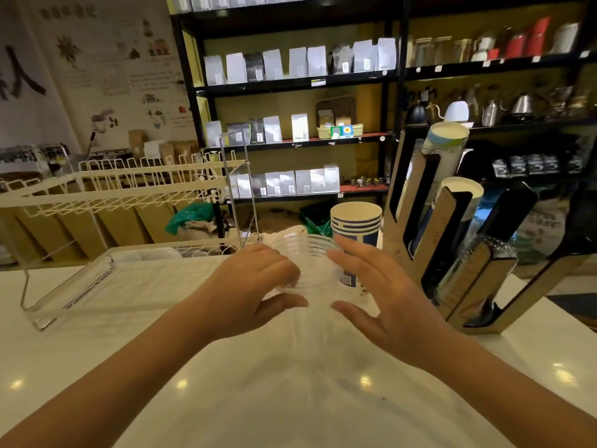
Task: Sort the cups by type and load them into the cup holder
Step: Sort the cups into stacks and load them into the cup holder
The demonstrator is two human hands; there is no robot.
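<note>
Glossy white counter, black shop shelves behind; left hand grips the stack of clear plastic cups, right hand flat alongside.

There is room for a hand on the white counter in front of the cup holder. Just left of it stand paper cups and clear cups, then a wire rack.

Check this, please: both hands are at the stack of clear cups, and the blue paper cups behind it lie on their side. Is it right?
Not quite. In the head view the blue paper cups stand upright, mouth up, not on their side. The rest holds: the left hand and the right hand are at the clear cups.
</note>
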